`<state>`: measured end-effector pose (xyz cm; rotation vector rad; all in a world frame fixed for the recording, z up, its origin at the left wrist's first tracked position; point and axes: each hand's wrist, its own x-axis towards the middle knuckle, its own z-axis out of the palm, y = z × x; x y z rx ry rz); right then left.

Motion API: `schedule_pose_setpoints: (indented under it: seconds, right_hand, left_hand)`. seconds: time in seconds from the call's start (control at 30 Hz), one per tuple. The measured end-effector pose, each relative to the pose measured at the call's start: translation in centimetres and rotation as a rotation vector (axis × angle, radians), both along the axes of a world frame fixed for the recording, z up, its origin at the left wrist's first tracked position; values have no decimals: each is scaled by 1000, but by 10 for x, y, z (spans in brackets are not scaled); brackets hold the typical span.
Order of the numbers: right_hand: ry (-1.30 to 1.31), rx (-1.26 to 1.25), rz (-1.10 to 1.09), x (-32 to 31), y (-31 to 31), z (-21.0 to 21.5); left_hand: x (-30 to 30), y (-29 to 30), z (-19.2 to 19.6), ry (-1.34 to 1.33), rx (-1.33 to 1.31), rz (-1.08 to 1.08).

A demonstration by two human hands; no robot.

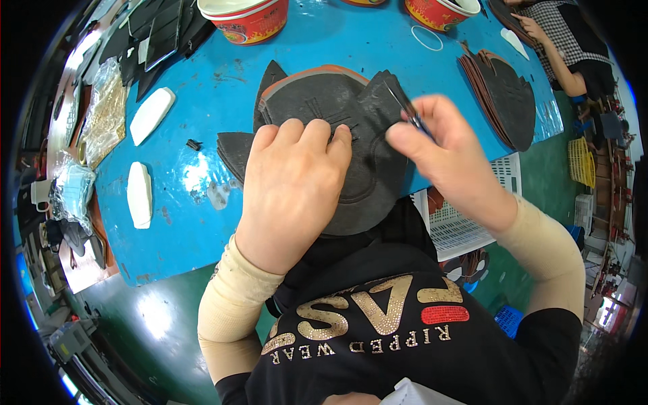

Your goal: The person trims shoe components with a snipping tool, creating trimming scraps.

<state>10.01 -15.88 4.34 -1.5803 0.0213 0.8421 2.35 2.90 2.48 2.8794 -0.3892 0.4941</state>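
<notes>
A stack of dark grey, leather-like cut pieces [364, 162] lies at the table's near edge, with pointed corners at its left and a brown-orange layer showing along its far rim. My left hand [293, 169] rests on the stack with curled fingers pressing on the top piece; its fingertips are partly hidden. Over the right side of the stack, my right hand [449, 142] is closed round a slim dark pen-like tool [415, 118], pinched between thumb and fingers. The tool points up and to the left; its exact kind is unclear. Thin dark lines mark the top piece.
Another stack of dark pieces [506, 101] lies right on the blue table [175, 229]. Red-and-white tubs [250, 23] stand at the back. White pads [140, 196] and plastic bags [106, 111] lie left. A white basket [466, 229] is below the right edge; a co-worker [574, 54] is beyond.
</notes>
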Motion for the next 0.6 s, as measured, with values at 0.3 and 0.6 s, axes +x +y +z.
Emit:
schedule_pose_setpoints:
  seconds: [0.3, 0.6]
  right_hand:
    - [-1040, -196, 321, 26, 30, -28]
    - [-1120, -241, 330, 29, 27, -30]
  left_hand:
    - [0, -5, 4, 33, 54, 32]
    - [-1, -6, 6, 56, 9, 56]
